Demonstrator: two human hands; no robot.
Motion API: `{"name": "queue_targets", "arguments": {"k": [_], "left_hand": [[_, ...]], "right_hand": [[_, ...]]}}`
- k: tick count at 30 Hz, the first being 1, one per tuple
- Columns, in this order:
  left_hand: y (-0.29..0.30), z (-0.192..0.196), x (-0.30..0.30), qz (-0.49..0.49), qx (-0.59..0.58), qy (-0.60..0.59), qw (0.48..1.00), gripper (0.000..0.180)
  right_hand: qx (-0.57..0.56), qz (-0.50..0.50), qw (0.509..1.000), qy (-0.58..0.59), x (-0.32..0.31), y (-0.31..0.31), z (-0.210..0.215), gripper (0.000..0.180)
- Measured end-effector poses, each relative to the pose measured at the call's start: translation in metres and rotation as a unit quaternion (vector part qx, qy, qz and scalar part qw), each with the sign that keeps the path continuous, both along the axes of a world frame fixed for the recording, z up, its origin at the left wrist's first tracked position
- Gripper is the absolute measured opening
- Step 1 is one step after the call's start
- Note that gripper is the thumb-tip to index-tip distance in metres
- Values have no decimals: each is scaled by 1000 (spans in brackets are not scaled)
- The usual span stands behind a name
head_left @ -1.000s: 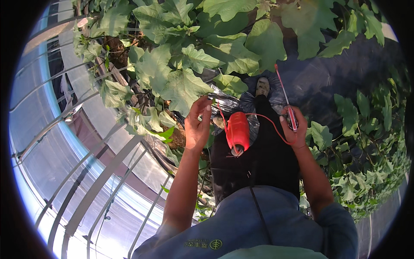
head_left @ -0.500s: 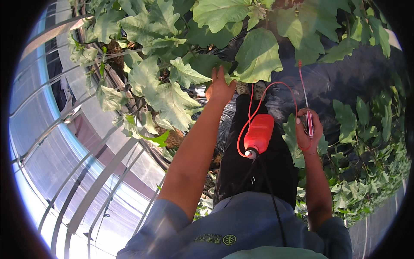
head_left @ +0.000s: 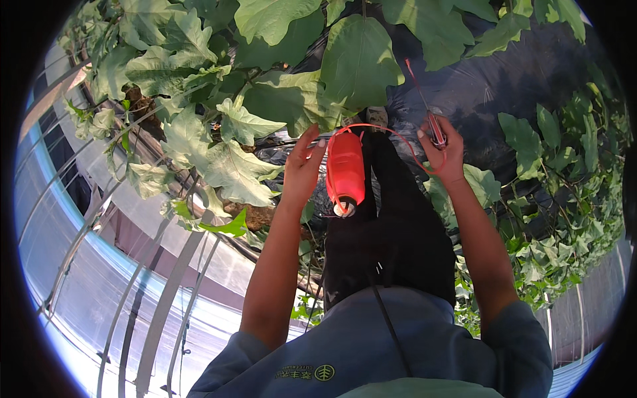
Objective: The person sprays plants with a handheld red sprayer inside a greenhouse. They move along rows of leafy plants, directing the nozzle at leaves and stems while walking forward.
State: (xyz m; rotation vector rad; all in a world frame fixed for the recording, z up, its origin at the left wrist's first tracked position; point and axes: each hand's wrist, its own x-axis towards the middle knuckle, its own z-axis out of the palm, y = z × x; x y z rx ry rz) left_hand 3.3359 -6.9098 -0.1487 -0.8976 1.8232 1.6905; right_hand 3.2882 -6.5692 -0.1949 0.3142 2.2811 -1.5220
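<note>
My right hand [head_left: 443, 149] is closed round the handle of a slim red wand [head_left: 436, 126]. Its thin rod points up and away, tipped in red. A thin red tube [head_left: 406, 140] loops from near that hand to a red bottle [head_left: 346, 169], which hangs in front of my legs with its dark neck and pale cap facing down. Just left of the bottle is my left hand [head_left: 302, 169], thumb and fingers apart, holding nothing I can see. Its fingertips come close to the lower edge of a broad green leaf [head_left: 292, 99]; whether they touch it I cannot tell.
Large-leaved plants [head_left: 361, 63] stand ahead and to the left. Black plastic film [head_left: 464, 86] covers the ground at the far right, beside more plants [head_left: 551, 245]. Metal bars [head_left: 162, 312] and translucent sheeting [head_left: 60, 219] run along the left. A dark cord [head_left: 391, 328] hangs over my shirt.
My left hand has drawn back from under the leaves, toward me. My right hand and the wand have moved farther away and leftward in view. The bottle has swung more upright, nearer my left hand.
</note>
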Motion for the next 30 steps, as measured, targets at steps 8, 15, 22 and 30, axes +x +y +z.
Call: {"name": "queue_targets", "arguments": {"k": [8,15,22,30], "left_hand": [[4,37,27,-66,89,25,994,45],[32,27,59,-191,-18,9,981,47],[40,28,92,-235,12,-64,970,50],[49,48,73,-247,2,-3,969,45]], "right_hand": [[-27,19,999,7,-82,-34,-112,40],[-160,-58,985,-27,-155,-85,-201,36],[-238,-90,964,-79,-172,-108,-234,35],[-177,-93,978,-56,-141,-72,-195,34]]}}
